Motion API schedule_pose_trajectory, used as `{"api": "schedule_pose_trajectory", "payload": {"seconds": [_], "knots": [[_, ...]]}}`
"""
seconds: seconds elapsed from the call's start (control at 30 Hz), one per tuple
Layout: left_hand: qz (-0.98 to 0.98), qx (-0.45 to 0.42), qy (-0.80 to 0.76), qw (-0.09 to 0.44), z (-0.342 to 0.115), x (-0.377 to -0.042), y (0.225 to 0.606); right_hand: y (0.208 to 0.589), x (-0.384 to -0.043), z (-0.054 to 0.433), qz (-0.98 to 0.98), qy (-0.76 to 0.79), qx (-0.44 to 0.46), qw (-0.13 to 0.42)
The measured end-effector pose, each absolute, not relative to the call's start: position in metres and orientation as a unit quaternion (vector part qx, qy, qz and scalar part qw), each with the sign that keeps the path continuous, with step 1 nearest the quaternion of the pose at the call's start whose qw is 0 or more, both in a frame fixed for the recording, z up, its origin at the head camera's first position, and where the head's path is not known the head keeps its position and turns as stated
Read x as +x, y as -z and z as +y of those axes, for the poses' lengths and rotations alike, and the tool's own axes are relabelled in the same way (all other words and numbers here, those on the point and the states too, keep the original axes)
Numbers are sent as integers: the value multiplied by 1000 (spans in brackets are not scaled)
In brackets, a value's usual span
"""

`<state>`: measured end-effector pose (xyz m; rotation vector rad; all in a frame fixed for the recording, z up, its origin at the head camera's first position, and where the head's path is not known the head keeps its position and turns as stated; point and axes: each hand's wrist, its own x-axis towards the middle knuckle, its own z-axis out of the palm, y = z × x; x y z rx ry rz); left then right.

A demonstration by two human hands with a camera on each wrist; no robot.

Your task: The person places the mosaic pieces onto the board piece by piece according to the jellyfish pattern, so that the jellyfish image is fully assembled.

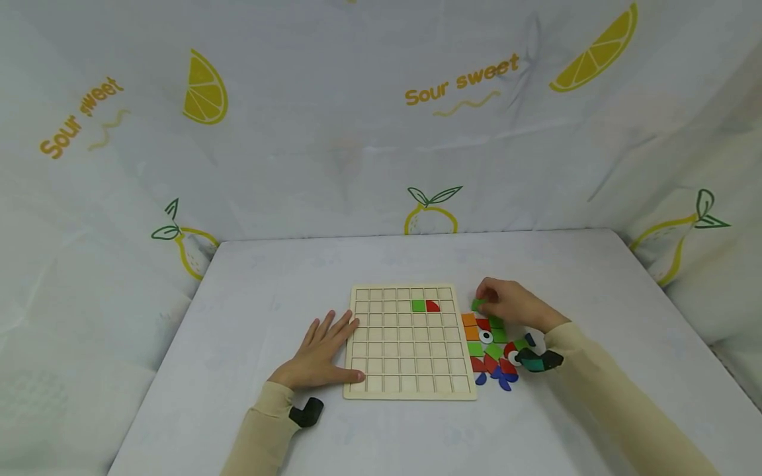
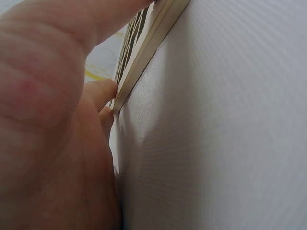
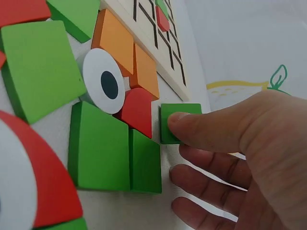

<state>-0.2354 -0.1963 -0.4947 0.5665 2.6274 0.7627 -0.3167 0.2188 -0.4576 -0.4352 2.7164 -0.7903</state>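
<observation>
A light wooden grid board (image 1: 417, 363) lies on the white table. My left hand (image 1: 314, 360) rests at its left edge with fingers spread, fingertips on the rim and thumb by the lower corner. In the grid's upper right sit a green square tile (image 1: 419, 306) and, beside it, a red round-edged tile (image 1: 432, 307). Past the board's right edge, my right hand (image 1: 508, 303) pinches another green square tile (image 3: 167, 132), thumb on its face. The other fingers are loosely bent beneath, as the right wrist view shows.
Right of the board lies a cluster of loose tiles: orange squares (image 1: 470, 332), green squares (image 3: 41, 72), red pieces (image 3: 136, 110), blue pieces (image 1: 505, 381) and a white eye disc (image 3: 100, 81). Behind the table hangs a lemon-print cloth (image 1: 333, 172).
</observation>
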Motion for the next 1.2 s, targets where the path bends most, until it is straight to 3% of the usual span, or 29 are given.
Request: {"api": "schedule_pose_trajectory", "payload": {"seconds": [0.43,1.2], "knots": [[926,200,-271,172,-197,-235,494,449,-325,204,935,333,-94,73],[924,202,-280,164,-198,-236,502,436,-335,164,904,390,-160,65]]}}
